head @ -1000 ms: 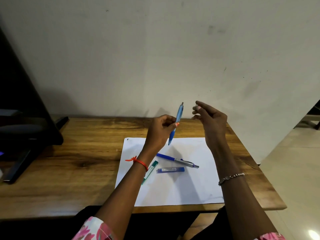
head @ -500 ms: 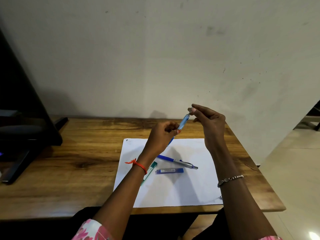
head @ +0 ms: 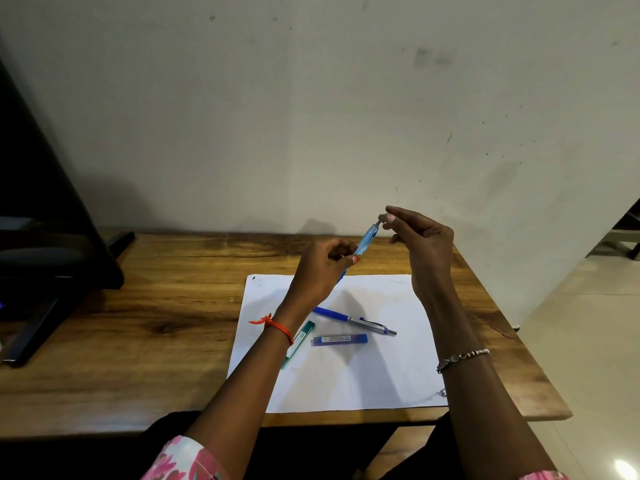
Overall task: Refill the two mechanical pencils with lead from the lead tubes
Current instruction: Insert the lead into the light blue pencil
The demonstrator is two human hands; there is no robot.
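1. Left hand grips the light-blue pencil, tilted above the counter
2. Right hand pinches its top end
3. Dark-blue pencil, blue lead tube and green lead tube lie on white paper

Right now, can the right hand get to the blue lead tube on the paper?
Probably yes: the blue lead tube lies uncovered on the paper. But the right hand is busy pinching the top end of the light blue pencil.
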